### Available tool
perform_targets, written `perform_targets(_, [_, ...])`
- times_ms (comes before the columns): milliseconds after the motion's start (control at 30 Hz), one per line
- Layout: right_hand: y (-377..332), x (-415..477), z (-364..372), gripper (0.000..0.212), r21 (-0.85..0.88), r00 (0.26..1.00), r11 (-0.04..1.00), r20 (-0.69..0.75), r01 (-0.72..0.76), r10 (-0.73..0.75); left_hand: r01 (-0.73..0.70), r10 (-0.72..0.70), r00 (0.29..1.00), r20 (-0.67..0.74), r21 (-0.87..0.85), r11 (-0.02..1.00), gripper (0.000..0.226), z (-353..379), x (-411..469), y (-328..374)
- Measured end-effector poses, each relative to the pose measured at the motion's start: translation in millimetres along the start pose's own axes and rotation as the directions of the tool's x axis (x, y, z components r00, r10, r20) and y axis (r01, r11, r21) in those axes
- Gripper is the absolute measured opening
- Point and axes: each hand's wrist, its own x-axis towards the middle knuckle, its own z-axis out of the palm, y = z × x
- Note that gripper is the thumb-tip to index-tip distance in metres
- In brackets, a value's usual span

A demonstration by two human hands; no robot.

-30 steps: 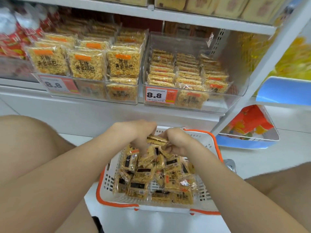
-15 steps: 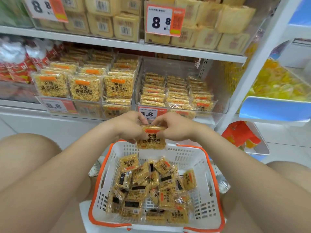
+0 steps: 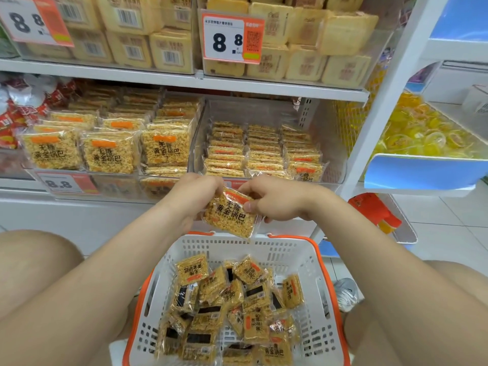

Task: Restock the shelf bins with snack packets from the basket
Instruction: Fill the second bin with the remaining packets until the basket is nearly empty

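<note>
A shop: price tags (image 3: 232,38) at upper centre, white shelves (image 3: 184,81) holding bins of packaged snacks (image 3: 111,154).

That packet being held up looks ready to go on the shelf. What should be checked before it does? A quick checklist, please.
1. Grip on the packet: ok. The left hand and the right hand both hold its upper edge.
2. Clear of the basket: ok. The packet hangs above the rim.
3. Matches the shelf stock: ok. It has the same print as the packets in the left bin.
4. Room in the left bin: not ok. It looks packed to the front.
5. Room in the right bin: ok. There is open space above its flat stacks.
6. Wrapper undamaged: cannot tell.
</note>
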Motion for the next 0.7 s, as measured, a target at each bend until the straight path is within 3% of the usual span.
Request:
perform_targets(100, [-2,-5,-4,0.028,0.024,0.998,0.999,-0.033,-0.048,0.049,-0.049,0.050,0.998,0.030,-0.013,0.999,0.055,7,-1,2])
perform_targets(233, [-5,-17,-16,0.035,-0.033,0.973,0.998,-0.224,-0.056,0.048,-0.179,0.181,0.983,0.037,-0.052,0.982,0.022,24,-2,13])
perform_targets(400, [13,-31,-49,0.031,-0.026,0.929,0.994,-0.359,-0.106,0.090,-0.402,0.402,0.916,0.003,0.009,0.916,0.020,53,1,25])
perform_targets(467, [25,-37,-64,0.033,0.011,0.873,0.991,-0.471,-0.136,0.125,-0.473,0.477,0.879,-0.014,0.099,0.875,0.028,63,4,27])
perform_targets(567, [42,-44,-79,0.035,0.011,0.735,0.964,-0.645,-0.265,0.209,-0.547,0.562,0.826,0.032,0.282,0.788,0.033,73,9,29])
perform_targets(633, [50,-47,-84,0.028,-0.019,0.677,0.943,-0.701,-0.332,0.224,-0.585,0.599,0.788,0.144,0.481,0.653,0.037,79,12,29])
perform_targets(700, [53,-47,-84,0.028,-0.070,0.667,0.926,-0.714,-0.371,0.213,-0.592,0.587,0.766,0.262,0.645,0.484,0.045,84,12,28])
